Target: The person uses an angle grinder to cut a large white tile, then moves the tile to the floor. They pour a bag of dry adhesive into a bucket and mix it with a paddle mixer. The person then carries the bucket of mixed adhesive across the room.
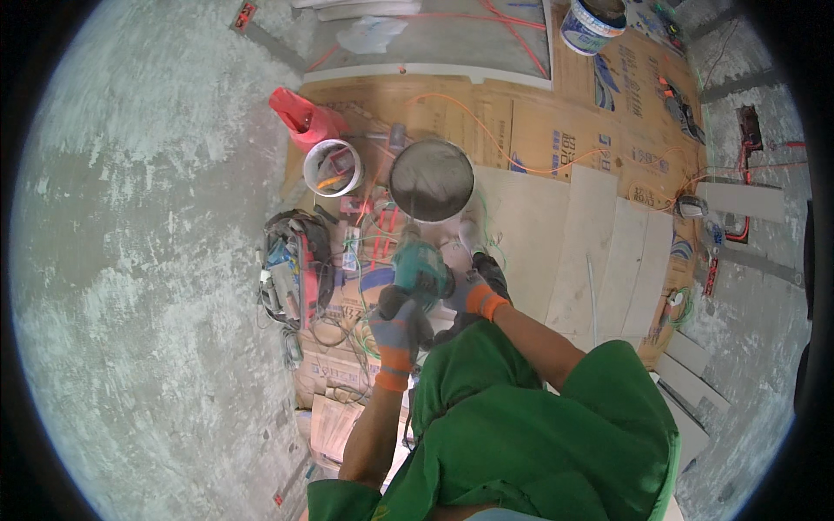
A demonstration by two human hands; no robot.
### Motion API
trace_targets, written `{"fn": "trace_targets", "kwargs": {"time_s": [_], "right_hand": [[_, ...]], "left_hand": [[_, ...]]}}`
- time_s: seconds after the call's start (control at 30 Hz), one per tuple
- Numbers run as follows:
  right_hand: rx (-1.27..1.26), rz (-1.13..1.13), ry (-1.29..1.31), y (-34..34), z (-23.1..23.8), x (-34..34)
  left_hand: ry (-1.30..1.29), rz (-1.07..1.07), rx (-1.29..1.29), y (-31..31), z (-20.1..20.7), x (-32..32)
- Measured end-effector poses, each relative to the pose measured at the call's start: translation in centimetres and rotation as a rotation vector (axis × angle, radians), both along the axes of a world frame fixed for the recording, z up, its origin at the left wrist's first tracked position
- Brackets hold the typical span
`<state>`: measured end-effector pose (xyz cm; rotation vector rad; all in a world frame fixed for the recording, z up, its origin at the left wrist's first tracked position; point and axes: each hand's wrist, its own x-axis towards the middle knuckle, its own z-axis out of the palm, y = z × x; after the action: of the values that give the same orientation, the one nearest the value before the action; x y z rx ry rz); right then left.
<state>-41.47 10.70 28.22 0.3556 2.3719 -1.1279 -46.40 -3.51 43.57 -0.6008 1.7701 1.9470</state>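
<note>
A teal power drill [420,271] is held low in front of my body, its front end pointing at a round bucket [393,205] of smooth grey mortar [432,174]. My left hand [400,328], in a grey glove with an orange cuff, is closed around the rear of the drill. On the drill's right side my right hand [470,292], gloved alike, grips it with fingers partly hidden. Any rod between drill and mortar is too blurred to make out. My shoes stand just behind the bucket, one [470,234] showing at its lower right.
Left of the mortar stand a white bucket [310,178] with tools and a red bag [306,119]. A dark tool bag [298,269] leans near the left wall, beside tangled cables. Pale tiles [579,252] lie at right. An orange cord [486,130] crosses the cardboard [539,122].
</note>
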Motion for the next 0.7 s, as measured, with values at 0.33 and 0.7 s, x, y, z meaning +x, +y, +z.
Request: {"fn": "trace_targets", "kwargs": {"time_s": [0.33, 0.7], "right_hand": [[-0.128, -0.149, 0.077, 2.7, 0.8, -2.7], [-0.085, -0.115, -0.087, 5.7, 3.5, -5.1]], "left_hand": [[-0.035, -0.141, -0.007, 5.7, 2.7, -4.2], [0.059, -0.325, -0.006, 9.0, 1.9, -6.8]]}}
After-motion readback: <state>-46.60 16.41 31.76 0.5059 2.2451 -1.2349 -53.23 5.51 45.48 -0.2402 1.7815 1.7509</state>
